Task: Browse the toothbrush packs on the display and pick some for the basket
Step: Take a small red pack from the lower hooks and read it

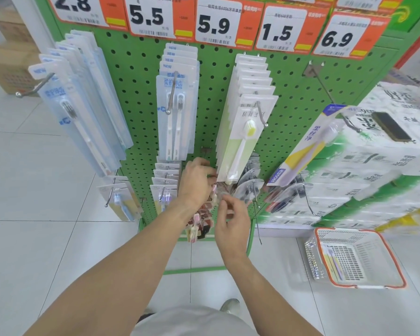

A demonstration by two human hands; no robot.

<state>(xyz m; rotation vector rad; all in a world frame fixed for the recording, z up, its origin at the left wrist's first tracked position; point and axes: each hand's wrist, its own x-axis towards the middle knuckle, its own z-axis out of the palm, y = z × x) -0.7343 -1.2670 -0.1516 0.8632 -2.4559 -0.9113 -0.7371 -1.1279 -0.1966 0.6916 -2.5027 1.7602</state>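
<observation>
Nearest to the person, one shoe (230, 306) stood on the pale tiled floor (46, 238), and a strip of green tape (194, 269) ran across the tiles in front of the pegboard (136, 76). Wide free floor lay left of the pegboard.

On the floor right of the pegboard's foot sat the basket (360, 286), white with an orange rim. Inside it, against its left wall, lay one toothbrush pack (333, 265).

Both arms reached to the low middle of the pegboard. The left hand (195, 181) had its fingers curled at the top of a bunch of pink and brown packs (203, 220) hanging there; it seemed to hold them at the hook, but the fingertips were hidden. The right hand (233, 225) pinched the clear edge of the same bunch, just below the left hand.

Above the hands, hooks (171, 93) stuck out from the pegboard toward the person, loaded with blue packs (176, 115) and green packs (244, 137). One long hook (331, 103) at the right carried a single yellow pack (308, 146).

Right of the pegboard, stacked paper rolls (374, 170) stood close. Price signs (218, 23) crossed the pegboard's top. Far left behind it stood cardboard boxes (10, 59).
</observation>
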